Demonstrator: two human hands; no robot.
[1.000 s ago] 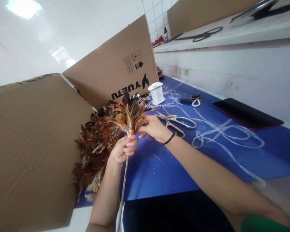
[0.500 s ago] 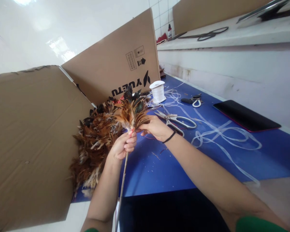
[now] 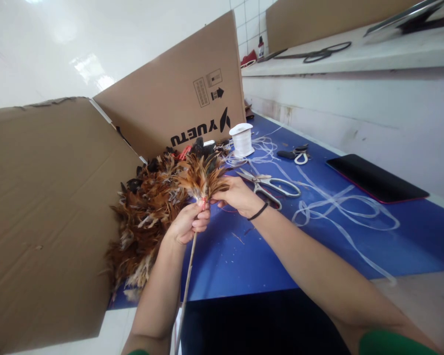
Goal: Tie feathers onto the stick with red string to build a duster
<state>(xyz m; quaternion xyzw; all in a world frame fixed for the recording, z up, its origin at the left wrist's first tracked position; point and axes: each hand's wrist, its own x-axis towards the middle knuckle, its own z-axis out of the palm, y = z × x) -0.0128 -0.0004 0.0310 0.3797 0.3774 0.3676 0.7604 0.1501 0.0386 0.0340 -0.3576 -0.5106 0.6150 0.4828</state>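
My left hand [image 3: 192, 221] is closed round a thin stick [image 3: 188, 276], just under a bunch of brown and black feathers [image 3: 202, 172] at its top. Red string [image 3: 203, 201] is wound about the feathers' base. Right beside that binding, my right hand [image 3: 237, 195] is closed in a pinch on the string, its fingertips partly hidden by the feathers. A red strand shows below those fingers. Behind my left arm lies a large heap of similar feathers [image 3: 140, 222]. Metal scissors [image 3: 261, 187] lie open on the blue table just past my right hand.
A white spool [image 3: 241, 140] stands among loops of white ribbon [image 3: 340, 199] on the blue tabletop [image 3: 244, 266]. Keys [image 3: 296, 154] and a black tablet-like slab [image 3: 377, 177] lie to the right. Cardboard panels [image 3: 48, 222] wall off the left and back. A white ledge [image 3: 355, 54] runs behind.
The feather bunch has turned and tilted slightly, baring a small white object behind it. Both hands keep nearly the same place and grip.
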